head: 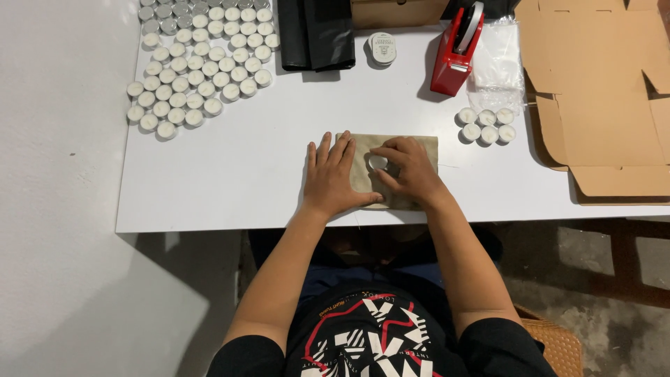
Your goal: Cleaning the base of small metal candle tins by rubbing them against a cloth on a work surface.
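— What are the two hands doing?

— Both rest on a tan paper bag (419, 150) lying flat near the front edge of the white table (251, 167). The left hand (333, 176) is spread open, palm down, fingers straight, pressing the bag's left part and gripping nothing. The right hand (408, 167) is half curled just beside it, fingertips pinched at a small white piece (377, 163) on the bag; whether it truly grips it, I cannot tell.

— What lies around them?

— Beyond the right hand, a little to its right, sits a cluster of six tealight candles (486, 126), with a clear plastic bag (497, 66) and a red tape dispenser (456, 52) farther off. A flattened cardboard box (600, 91) lies well to the right. Far beyond the left hand, a large spread of tealights (199, 59) fills the corner, next to a folded black plastic bag (315, 31).
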